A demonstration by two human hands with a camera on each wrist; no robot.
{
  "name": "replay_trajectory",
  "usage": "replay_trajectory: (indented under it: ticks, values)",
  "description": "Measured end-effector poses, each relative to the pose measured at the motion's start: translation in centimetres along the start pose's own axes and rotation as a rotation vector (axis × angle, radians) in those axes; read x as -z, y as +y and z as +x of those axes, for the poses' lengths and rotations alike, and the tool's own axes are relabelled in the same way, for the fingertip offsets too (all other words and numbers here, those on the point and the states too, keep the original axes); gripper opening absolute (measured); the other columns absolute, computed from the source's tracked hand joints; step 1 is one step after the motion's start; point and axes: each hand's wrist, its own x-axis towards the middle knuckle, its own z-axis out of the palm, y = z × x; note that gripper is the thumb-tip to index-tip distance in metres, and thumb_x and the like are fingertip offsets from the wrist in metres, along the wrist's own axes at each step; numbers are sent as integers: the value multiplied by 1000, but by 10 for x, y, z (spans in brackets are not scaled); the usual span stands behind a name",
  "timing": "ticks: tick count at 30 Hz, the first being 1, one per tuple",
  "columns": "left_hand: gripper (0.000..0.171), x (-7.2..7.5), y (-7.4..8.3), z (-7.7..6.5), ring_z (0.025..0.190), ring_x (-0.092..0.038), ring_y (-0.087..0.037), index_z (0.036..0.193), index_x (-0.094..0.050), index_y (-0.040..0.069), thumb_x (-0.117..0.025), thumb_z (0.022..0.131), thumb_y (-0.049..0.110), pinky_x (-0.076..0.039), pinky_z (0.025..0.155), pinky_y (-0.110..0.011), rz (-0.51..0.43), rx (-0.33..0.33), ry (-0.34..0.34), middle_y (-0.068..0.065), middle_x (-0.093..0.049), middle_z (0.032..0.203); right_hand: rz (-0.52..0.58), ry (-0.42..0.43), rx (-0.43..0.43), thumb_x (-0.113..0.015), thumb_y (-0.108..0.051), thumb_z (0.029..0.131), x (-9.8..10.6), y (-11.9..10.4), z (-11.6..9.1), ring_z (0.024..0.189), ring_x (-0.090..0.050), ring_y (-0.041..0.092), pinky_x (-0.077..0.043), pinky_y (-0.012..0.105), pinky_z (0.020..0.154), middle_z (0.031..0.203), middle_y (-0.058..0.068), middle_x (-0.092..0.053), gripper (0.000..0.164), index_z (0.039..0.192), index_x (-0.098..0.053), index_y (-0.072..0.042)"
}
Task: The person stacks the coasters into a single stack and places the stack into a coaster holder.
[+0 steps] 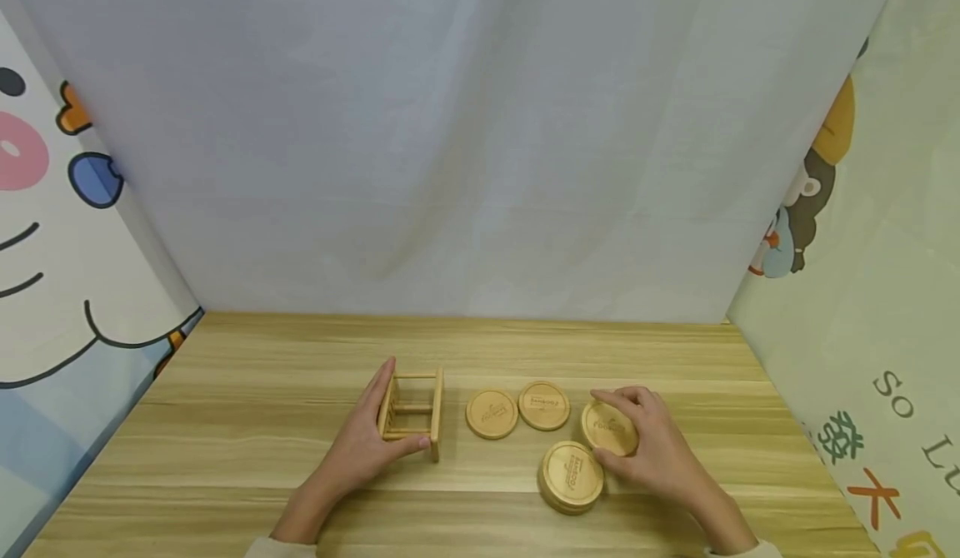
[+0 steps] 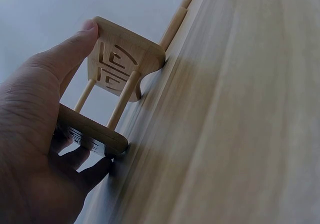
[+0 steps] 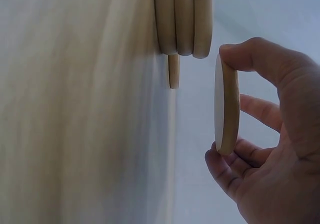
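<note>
My left hand [image 1: 360, 445] grips a small wooden coaster rack [image 1: 437, 416], its thumb and fingers spread around the two end panels. In the left wrist view the rack's cut-out panel [image 2: 117, 64] and its round bars show, and the rack stands at the table surface. A round wooden coaster [image 1: 609, 429] is pinched at its edges by my right hand [image 1: 660, 445]. The right wrist view shows that coaster [image 3: 230, 109] held off the table, with a pale underside. Close to it on the left is a stack of coasters [image 1: 572, 475], printed face up.
Two single coasters lie flat between the rack and the right hand: one to the left [image 1: 492, 414], the other beside it [image 1: 544, 406]. The wooden table [image 1: 300, 375] meets a grey-white curtain [image 1: 465, 166] behind, with printed panels at both sides.
</note>
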Motion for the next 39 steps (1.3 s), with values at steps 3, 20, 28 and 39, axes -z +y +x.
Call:
replay_trajectory:
  ticks: [3, 20, 28, 39]
  values:
    - [132, 0, 0, 0, 168, -16, -49, 180, -11, 14, -97, 85, 46, -20, 130, -72, 3, 3, -4, -21, -13, 185, -2, -1, 15, -101, -15, 77, -1, 0, -1, 122, -57, 31, -56, 56, 96, 129, 7, -63, 76, 146, -71, -10]
    - [132, 0, -2, 1, 167, -18, -51, 180, -12, 12, -97, 85, 46, -22, 130, -72, 13, -11, 4, -23, -15, 184, -18, -8, 66, -101, -16, 74, -5, -9, -4, 120, -57, 22, -59, 51, 95, 128, 1, -60, 79, 147, -71, -14]
    - [132, 0, 0, 0, 167, -16, -49, 180, -12, 12, -97, 85, 45, -21, 130, -72, 11, -5, -1, -20, -13, 184, -5, -12, 72, -101, -18, 72, -7, -10, -6, 119, -56, 20, -59, 50, 95, 127, 0, -58, 79, 146, -72, -17]
    - [132, 0, -1, 0, 168, -15, -49, 180, -12, 10, -97, 85, 45, -21, 131, -72, -5, -9, 0, -21, -13, 184, -1, -9, 129, -101, -24, 72, -10, -12, -5, 117, -52, 14, -57, 47, 95, 126, -4, -56, 79, 146, -73, -20]
